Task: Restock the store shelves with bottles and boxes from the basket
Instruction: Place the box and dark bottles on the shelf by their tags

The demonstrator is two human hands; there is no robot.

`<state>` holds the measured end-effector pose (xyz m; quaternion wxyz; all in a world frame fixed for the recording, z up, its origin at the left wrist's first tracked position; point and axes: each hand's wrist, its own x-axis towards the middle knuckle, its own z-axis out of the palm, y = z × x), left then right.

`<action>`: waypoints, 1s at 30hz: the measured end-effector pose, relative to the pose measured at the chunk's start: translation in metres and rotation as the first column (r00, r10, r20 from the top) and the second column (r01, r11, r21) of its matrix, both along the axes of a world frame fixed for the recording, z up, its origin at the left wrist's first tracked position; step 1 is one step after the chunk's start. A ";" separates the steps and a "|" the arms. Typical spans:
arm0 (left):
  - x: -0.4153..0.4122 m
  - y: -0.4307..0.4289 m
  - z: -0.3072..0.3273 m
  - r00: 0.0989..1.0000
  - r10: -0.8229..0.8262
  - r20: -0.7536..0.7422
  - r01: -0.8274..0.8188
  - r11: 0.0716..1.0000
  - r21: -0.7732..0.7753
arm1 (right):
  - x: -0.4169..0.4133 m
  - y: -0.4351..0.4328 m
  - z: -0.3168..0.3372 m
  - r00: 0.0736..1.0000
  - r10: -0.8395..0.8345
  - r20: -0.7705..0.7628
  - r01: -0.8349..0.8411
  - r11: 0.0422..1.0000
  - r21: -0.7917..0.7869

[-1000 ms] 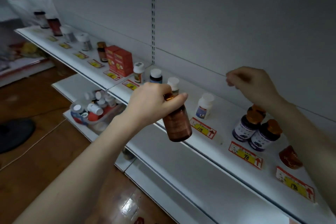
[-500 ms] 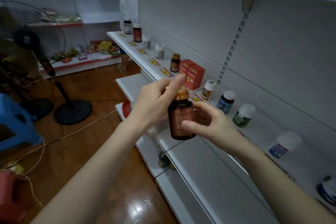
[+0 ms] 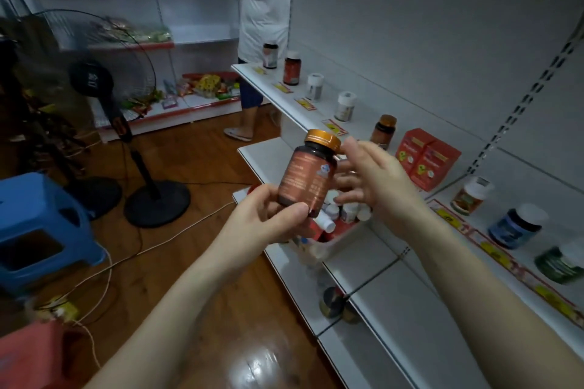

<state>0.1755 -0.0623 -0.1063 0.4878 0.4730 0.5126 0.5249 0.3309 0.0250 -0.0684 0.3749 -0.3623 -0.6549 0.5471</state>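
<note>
A brown bottle (image 3: 308, 172) with a gold cap and orange label is held upright in front of the white shelving. My left hand (image 3: 268, 218) grips its bottom. My right hand (image 3: 376, 183) is beside it on the right with fingers spread, thumb tip near the cap; whether it touches the bottle is unclear. Behind the bottle, a basket (image 3: 339, 227) with several small white-capped bottles rests on the lower shelf (image 3: 379, 265). The middle shelf (image 3: 363, 123) carries spaced bottles and two red boxes (image 3: 426, 158).
A person in a white shirt (image 3: 262, 9) stands at the shelf's far end. Two standing fans (image 3: 126, 123) and cables occupy the wooden floor on the left, with a blue stool (image 3: 41, 221). A gold-capped bottle (image 3: 331, 303) lies under the lower shelf edge.
The view swung left and up. My left hand shifted from the bottle's top to its bottom. My right hand let go of the bottle's side and opened beside it.
</note>
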 end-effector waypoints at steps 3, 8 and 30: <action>-0.025 0.011 -0.009 0.993 -0.069 0.097 0.073 0.997 -0.035 | -0.024 0.021 0.005 1.000 0.004 0.021 -0.005 0.998 0.056; -0.060 0.047 -0.025 0.993 -0.095 0.066 0.099 0.994 -0.050 | -0.059 0.059 -0.009 0.997 -0.002 0.082 -0.010 0.990 0.144; -0.140 0.355 -0.067 0.440 0.052 -0.896 0.467 0.839 0.278 | -0.115 0.286 -0.012 0.861 -0.372 0.346 0.302 0.922 0.240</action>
